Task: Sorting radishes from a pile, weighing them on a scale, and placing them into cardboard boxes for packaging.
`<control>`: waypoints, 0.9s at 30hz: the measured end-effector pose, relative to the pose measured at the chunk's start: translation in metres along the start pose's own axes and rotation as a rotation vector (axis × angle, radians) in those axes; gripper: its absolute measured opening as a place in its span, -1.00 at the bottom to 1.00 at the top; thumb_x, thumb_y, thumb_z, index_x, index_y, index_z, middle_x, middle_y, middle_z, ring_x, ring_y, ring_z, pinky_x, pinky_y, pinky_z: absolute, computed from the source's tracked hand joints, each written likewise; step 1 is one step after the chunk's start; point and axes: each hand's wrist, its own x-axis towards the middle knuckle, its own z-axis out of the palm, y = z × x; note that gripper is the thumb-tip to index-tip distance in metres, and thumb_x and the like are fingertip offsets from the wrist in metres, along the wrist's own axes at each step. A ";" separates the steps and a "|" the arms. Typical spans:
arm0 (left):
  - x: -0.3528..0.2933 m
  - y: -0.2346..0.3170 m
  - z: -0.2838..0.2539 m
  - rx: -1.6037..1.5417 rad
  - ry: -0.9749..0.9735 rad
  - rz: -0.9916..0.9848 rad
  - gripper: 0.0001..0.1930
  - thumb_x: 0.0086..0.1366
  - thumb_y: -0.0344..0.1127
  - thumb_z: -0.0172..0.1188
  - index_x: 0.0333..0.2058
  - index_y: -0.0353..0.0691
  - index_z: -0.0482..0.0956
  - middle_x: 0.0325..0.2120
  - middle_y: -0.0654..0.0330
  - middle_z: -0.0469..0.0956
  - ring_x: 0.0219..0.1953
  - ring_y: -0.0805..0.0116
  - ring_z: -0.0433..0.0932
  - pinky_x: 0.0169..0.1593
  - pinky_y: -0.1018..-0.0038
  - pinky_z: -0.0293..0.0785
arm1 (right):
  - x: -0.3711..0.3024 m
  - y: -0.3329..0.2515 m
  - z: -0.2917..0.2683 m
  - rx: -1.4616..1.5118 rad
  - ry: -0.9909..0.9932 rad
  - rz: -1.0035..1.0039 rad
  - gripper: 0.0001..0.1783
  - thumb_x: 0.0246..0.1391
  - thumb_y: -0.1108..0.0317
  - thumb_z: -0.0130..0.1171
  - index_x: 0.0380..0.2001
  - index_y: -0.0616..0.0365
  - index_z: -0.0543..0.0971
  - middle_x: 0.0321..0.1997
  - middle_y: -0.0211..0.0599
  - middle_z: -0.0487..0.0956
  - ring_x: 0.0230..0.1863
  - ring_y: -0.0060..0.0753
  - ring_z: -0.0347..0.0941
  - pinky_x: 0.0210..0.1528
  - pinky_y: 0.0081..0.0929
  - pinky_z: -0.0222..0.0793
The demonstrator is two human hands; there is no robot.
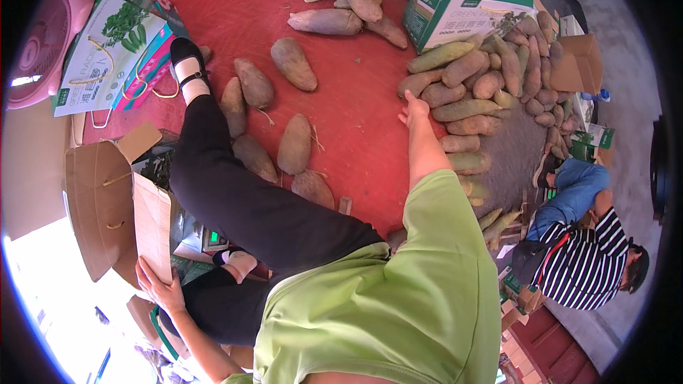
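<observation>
The right hand [415,110] reaches to the heap of sweet potatoes [484,78] at two o'clock; its fingers lie among them, so their spread cannot be told. The left hand [160,288], at eight o'clock, lies flat with fingers spread on an open cardboard box [107,206], its inside hidden.

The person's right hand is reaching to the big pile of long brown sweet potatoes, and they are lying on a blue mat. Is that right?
Not quite. The mat is red, not blue, as the head view shows. The rest holds: the person's right hand reaches to the big pile of long brown sweet potatoes.
</observation>
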 end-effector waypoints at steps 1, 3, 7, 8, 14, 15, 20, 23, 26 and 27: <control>0.000 0.000 0.000 0.008 0.002 -0.004 -0.09 -0.18 -0.34 0.36 0.23 -0.09 0.15 0.12 0.02 0.22 0.13 -0.05 0.20 0.20 0.13 0.10 | 0.003 -0.002 0.006 0.044 0.003 0.012 -0.26 -0.03 0.14 0.27 0.16 0.18 0.21 0.21 -0.09 0.24 0.17 0.05 0.21 0.00 -0.01 0.30; 0.000 -0.002 0.002 0.001 -0.001 -0.002 -0.09 -0.18 -0.35 0.35 0.23 -0.10 0.15 0.12 0.01 0.22 0.13 -0.05 0.19 0.20 0.13 0.08 | 0.012 -0.004 0.014 0.080 0.003 0.027 -0.24 -0.03 0.14 0.28 0.16 0.20 0.21 0.21 -0.09 0.23 0.18 0.08 0.19 -0.01 -0.01 0.30; 0.000 -0.008 0.006 -0.051 -0.011 0.008 -0.08 -0.19 -0.36 0.34 0.23 -0.13 0.14 0.14 -0.01 0.19 0.15 -0.04 0.16 0.23 0.14 0.03 | 0.040 -0.001 0.026 0.169 0.083 0.043 -0.26 -0.07 0.14 0.32 0.14 0.16 0.26 0.22 -0.11 0.22 0.16 0.04 0.18 -0.01 -0.03 0.28; 0.000 -0.009 0.007 -0.050 -0.018 0.005 -0.08 -0.19 -0.36 0.34 0.23 -0.13 0.14 0.14 -0.01 0.19 0.15 -0.04 0.16 0.23 0.14 0.03 | 0.047 0.000 0.027 0.176 0.112 0.037 -0.27 -0.08 0.14 0.33 0.13 0.14 0.27 0.22 -0.11 0.22 0.15 0.01 0.18 0.00 -0.04 0.27; 0.003 -0.010 0.013 -0.035 -0.038 0.001 -0.08 -0.18 -0.32 0.33 0.24 -0.13 0.12 0.15 -0.01 0.17 0.16 -0.03 0.13 0.24 0.15 -0.01 | 0.066 -0.002 0.016 0.094 0.121 0.041 -0.26 -0.09 0.16 0.33 0.14 0.09 0.26 0.21 -0.16 0.24 0.11 -0.02 0.20 -0.01 -0.06 0.27; 0.002 -0.012 0.013 -0.036 -0.029 0.001 -0.09 -0.17 -0.32 0.33 0.24 -0.13 0.12 0.15 -0.01 0.17 0.16 -0.04 0.14 0.23 0.15 0.00 | 0.058 -0.001 0.018 0.091 0.120 0.044 -0.26 -0.09 0.16 0.33 0.14 0.09 0.26 0.21 -0.16 0.24 0.11 -0.02 0.20 -0.01 -0.06 0.27; 0.002 -0.013 0.011 -0.055 0.001 0.024 -0.09 -0.17 -0.34 0.33 0.24 -0.11 0.12 0.15 -0.01 0.17 0.16 -0.05 0.14 0.23 0.14 0.02 | 0.018 0.031 0.002 -0.080 -0.037 0.021 -0.23 -0.15 0.24 0.36 0.14 0.08 0.23 0.12 -0.24 0.33 0.09 -0.15 0.24 -0.05 -0.09 0.27; 0.001 -0.010 0.005 -0.021 -0.012 -0.002 -0.08 -0.18 -0.38 0.33 0.24 -0.13 0.11 0.15 -0.01 0.17 0.16 -0.05 0.15 0.23 0.15 0.03 | -0.007 0.070 -0.001 -0.165 -0.036 -0.039 -0.25 -0.17 0.26 0.37 0.12 0.05 0.26 0.09 -0.32 0.37 0.07 -0.24 0.28 -0.06 -0.15 0.27; 0.002 -0.006 -0.001 -0.049 -0.075 -0.048 -0.08 -0.22 -0.42 0.33 0.22 -0.18 0.14 0.15 -0.02 0.17 0.17 -0.05 0.16 0.22 0.18 0.05 | -0.026 0.105 -0.014 -0.299 -0.072 -0.115 -0.28 -0.17 0.28 0.36 0.10 0.02 0.28 0.01 -0.40 0.44 -0.03 -0.37 0.37 -0.09 -0.25 0.30; 0.003 -0.007 -0.001 -0.029 -0.083 -0.049 -0.09 -0.23 -0.43 0.33 0.20 -0.19 0.16 0.15 -0.02 0.18 0.18 -0.06 0.16 0.22 0.18 0.06 | -0.029 0.116 -0.018 -0.315 -0.084 -0.134 -0.28 -0.17 0.28 0.36 0.10 0.02 0.29 -0.02 -0.41 0.46 -0.06 -0.39 0.39 -0.10 -0.28 0.30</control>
